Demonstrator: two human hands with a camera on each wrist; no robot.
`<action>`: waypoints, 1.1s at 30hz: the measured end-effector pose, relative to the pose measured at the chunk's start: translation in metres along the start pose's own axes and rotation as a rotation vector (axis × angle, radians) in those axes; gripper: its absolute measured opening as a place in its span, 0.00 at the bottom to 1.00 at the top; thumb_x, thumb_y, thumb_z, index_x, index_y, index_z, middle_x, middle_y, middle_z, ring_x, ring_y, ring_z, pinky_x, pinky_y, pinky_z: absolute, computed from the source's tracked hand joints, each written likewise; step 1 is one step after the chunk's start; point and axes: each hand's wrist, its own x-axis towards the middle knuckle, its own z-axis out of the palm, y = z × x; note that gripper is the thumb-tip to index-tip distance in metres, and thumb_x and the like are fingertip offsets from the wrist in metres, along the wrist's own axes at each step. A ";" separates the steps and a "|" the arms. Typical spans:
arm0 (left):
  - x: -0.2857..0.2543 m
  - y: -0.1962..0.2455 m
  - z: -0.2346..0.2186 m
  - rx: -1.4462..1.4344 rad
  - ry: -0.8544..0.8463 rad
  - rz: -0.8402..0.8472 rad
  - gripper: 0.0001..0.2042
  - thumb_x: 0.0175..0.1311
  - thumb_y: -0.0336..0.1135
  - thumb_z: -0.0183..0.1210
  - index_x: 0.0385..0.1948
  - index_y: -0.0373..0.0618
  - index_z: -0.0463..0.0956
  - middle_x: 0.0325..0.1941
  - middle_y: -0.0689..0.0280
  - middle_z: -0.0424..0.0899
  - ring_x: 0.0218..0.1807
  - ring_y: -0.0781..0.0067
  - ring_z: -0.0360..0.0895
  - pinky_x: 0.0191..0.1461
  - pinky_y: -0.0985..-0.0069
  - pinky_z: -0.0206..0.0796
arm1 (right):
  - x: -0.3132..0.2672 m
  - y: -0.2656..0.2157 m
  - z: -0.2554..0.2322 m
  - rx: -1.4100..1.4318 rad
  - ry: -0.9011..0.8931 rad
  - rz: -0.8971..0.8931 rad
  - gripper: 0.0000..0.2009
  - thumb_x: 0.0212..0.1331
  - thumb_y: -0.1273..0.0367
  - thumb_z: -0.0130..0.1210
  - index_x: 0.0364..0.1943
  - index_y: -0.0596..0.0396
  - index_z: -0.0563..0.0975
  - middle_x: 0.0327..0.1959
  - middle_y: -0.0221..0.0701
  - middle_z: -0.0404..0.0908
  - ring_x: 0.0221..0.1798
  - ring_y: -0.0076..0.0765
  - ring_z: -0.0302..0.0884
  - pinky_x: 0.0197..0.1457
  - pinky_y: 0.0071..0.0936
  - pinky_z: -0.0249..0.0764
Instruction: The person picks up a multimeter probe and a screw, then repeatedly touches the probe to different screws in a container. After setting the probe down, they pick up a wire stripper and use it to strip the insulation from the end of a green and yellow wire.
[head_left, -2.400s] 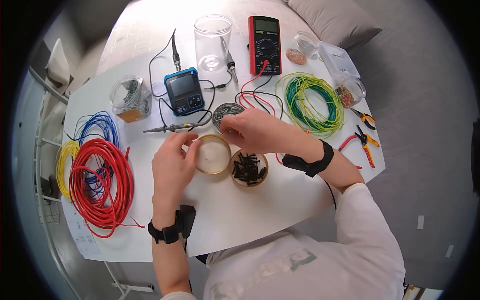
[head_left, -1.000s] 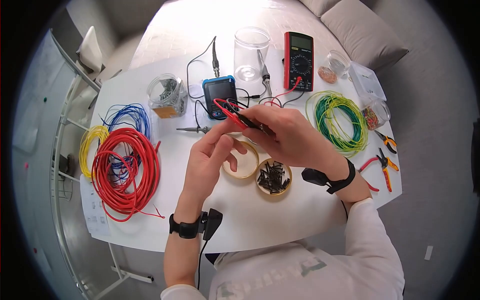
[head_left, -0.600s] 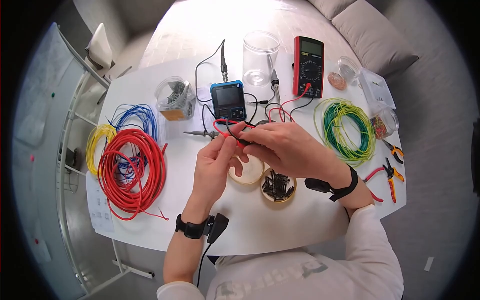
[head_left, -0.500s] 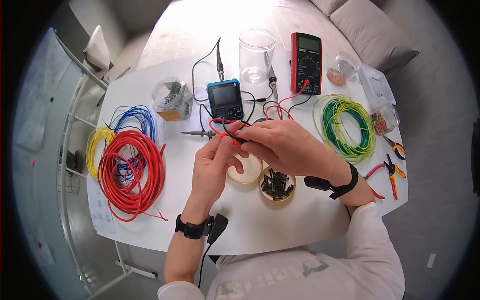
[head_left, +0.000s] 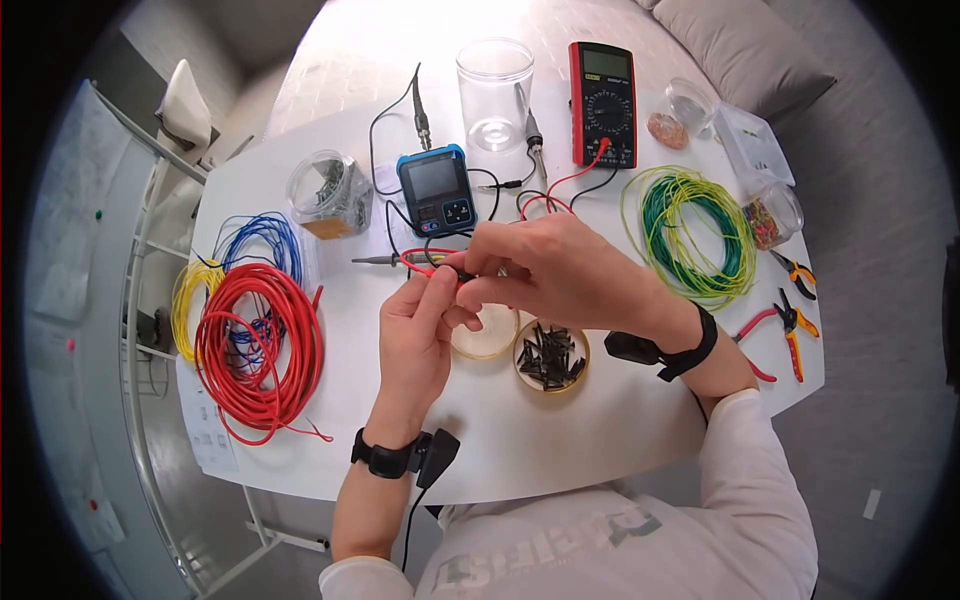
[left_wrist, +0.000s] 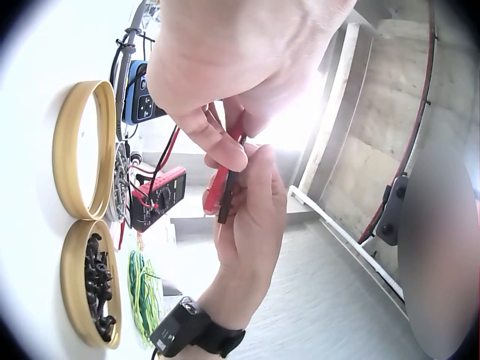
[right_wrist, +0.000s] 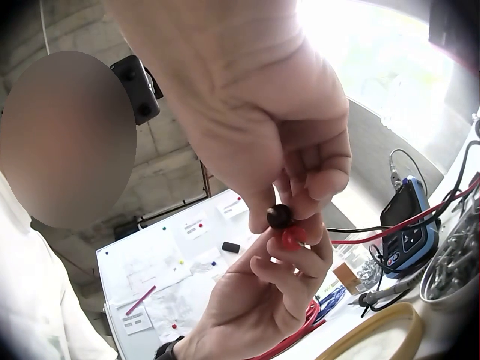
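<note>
In the head view my left hand [head_left: 415, 335] and right hand [head_left: 560, 268] meet above two shallow round containers. Between their fingertips are the handle ends of two test leads, a red lead [left_wrist: 215, 193] and a black lead [left_wrist: 229, 199], lying side by side. Seen from the right wrist, the round black end [right_wrist: 280, 216] sits just above the red end [right_wrist: 292, 238], with the right thumb and fingers pinching at the black one. Left thumb and fingers grip the leads from the other side. Beneath the hands, a gold-rimmed round lid [head_left: 485, 355] stands beside a gold-rimmed container [head_left: 522, 375] of black screws [head_left: 550, 358].
Behind the hands stand a blue handheld oscilloscope [head_left: 435, 190], a clear jar [head_left: 495, 95] and a red multimeter [head_left: 603, 105]. Coiled red wire [head_left: 262, 350] lies left, green-yellow wire [head_left: 695, 240] right. Pliers [head_left: 790, 335] rest near the right edge. A tub of metal parts [head_left: 330, 195] stands at back left.
Earlier the right hand was at the tin of metal pieces and the left by the lid. Then the right hand brought up the red and black leads; now both hands hold them together.
</note>
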 end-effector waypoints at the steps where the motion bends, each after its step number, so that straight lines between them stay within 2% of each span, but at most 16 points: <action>1: 0.000 0.002 0.000 -0.065 0.037 0.005 0.14 0.72 0.36 0.51 0.46 0.32 0.76 0.36 0.62 0.83 0.32 0.78 0.79 0.34 0.80 0.73 | 0.000 0.000 -0.001 -0.021 -0.019 0.006 0.09 0.59 0.66 0.59 0.34 0.58 0.76 0.22 0.35 0.80 0.22 0.37 0.78 0.27 0.28 0.71; 5: 0.001 0.010 0.004 -0.077 0.097 0.035 0.14 0.72 0.36 0.51 0.47 0.32 0.76 0.36 0.63 0.83 0.31 0.82 0.78 0.35 0.83 0.73 | -0.002 0.011 0.000 -0.105 -0.017 -0.038 0.09 0.61 0.66 0.57 0.36 0.58 0.76 0.21 0.36 0.78 0.22 0.38 0.76 0.28 0.28 0.70; 7: 0.001 0.010 0.007 -0.030 0.174 0.047 0.15 0.73 0.38 0.48 0.49 0.34 0.73 0.35 0.67 0.80 0.33 0.86 0.75 0.34 0.88 0.71 | -0.002 0.007 -0.006 -0.020 -0.169 0.071 0.09 0.62 0.67 0.56 0.39 0.59 0.77 0.21 0.37 0.78 0.23 0.39 0.76 0.30 0.28 0.71; 11: 0.002 0.008 0.003 -0.056 0.182 0.088 0.16 0.73 0.38 0.48 0.52 0.34 0.71 0.35 0.68 0.78 0.33 0.87 0.74 0.34 0.89 0.70 | 0.000 0.003 -0.009 0.093 -0.175 0.111 0.09 0.60 0.65 0.56 0.38 0.57 0.78 0.22 0.40 0.79 0.26 0.46 0.78 0.32 0.35 0.72; 17: 0.001 0.010 0.007 -0.058 0.191 0.103 0.17 0.74 0.37 0.47 0.54 0.34 0.69 0.35 0.67 0.78 0.34 0.85 0.74 0.35 0.87 0.71 | 0.001 0.009 -0.005 0.061 -0.108 0.089 0.10 0.57 0.68 0.59 0.40 0.56 0.79 0.22 0.40 0.79 0.26 0.43 0.79 0.32 0.33 0.73; 19: 0.002 0.006 0.002 -0.102 0.087 0.101 0.16 0.72 0.35 0.50 0.54 0.32 0.71 0.36 0.63 0.81 0.34 0.81 0.79 0.36 0.83 0.76 | 0.000 0.009 -0.004 0.071 -0.075 0.064 0.10 0.57 0.68 0.58 0.40 0.56 0.80 0.22 0.40 0.79 0.26 0.44 0.79 0.32 0.33 0.72; 23: 0.002 0.003 0.001 -0.057 0.072 0.039 0.16 0.72 0.35 0.51 0.54 0.33 0.71 0.39 0.62 0.82 0.36 0.78 0.80 0.36 0.81 0.76 | -0.001 0.008 -0.001 0.052 -0.061 0.045 0.09 0.57 0.69 0.58 0.40 0.56 0.80 0.22 0.40 0.79 0.25 0.45 0.79 0.31 0.34 0.72; 25: 0.001 0.003 0.002 0.012 0.053 0.011 0.15 0.73 0.36 0.48 0.54 0.35 0.71 0.43 0.62 0.82 0.37 0.78 0.80 0.38 0.82 0.76 | -0.001 0.009 0.002 0.050 -0.035 -0.006 0.09 0.58 0.69 0.56 0.41 0.56 0.80 0.21 0.40 0.79 0.25 0.47 0.78 0.30 0.35 0.71; 33: 0.001 0.001 0.002 -0.016 0.092 0.066 0.15 0.73 0.36 0.48 0.53 0.35 0.71 0.43 0.61 0.82 0.39 0.77 0.81 0.40 0.82 0.77 | -0.001 0.012 0.004 0.079 -0.007 0.002 0.07 0.59 0.70 0.55 0.37 0.58 0.77 0.19 0.40 0.77 0.24 0.46 0.77 0.29 0.36 0.70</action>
